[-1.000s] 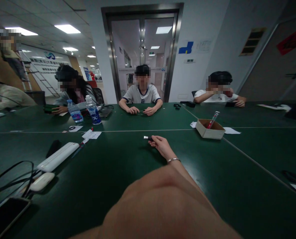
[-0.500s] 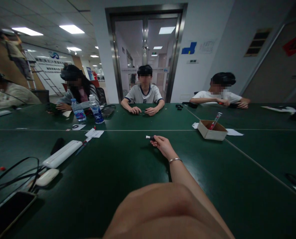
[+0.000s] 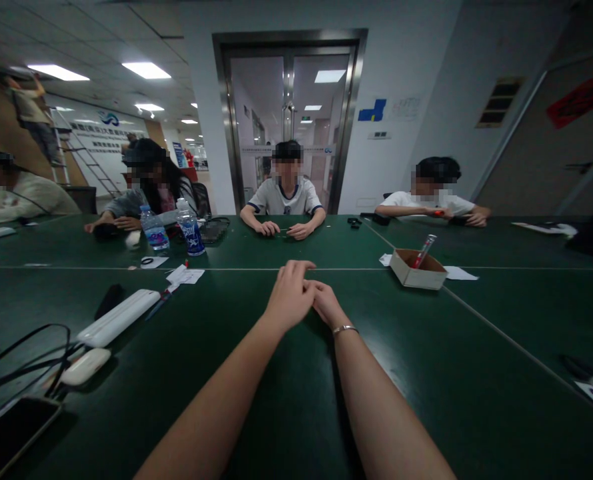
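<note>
Both hands meet over the dark green counter (image 3: 256, 387), fingers touching. The left hand (image 3: 290, 297) lies curled over the fingertips of the right hand (image 3: 326, 303), which wears a thin bracelet (image 3: 345, 329); whether anything is pinched between them cannot be told. Right of the hands and beyond them sits a small cardboard box (image 3: 416, 270); well to their left lies a white case (image 3: 117, 317).

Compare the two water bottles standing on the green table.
The left water bottle is shorter, with a pale label; the right water bottle stands taller with a dark blue label. The right one sits nearer the camera. Both are clear plastic, upright and capped, on the green table.
</note>
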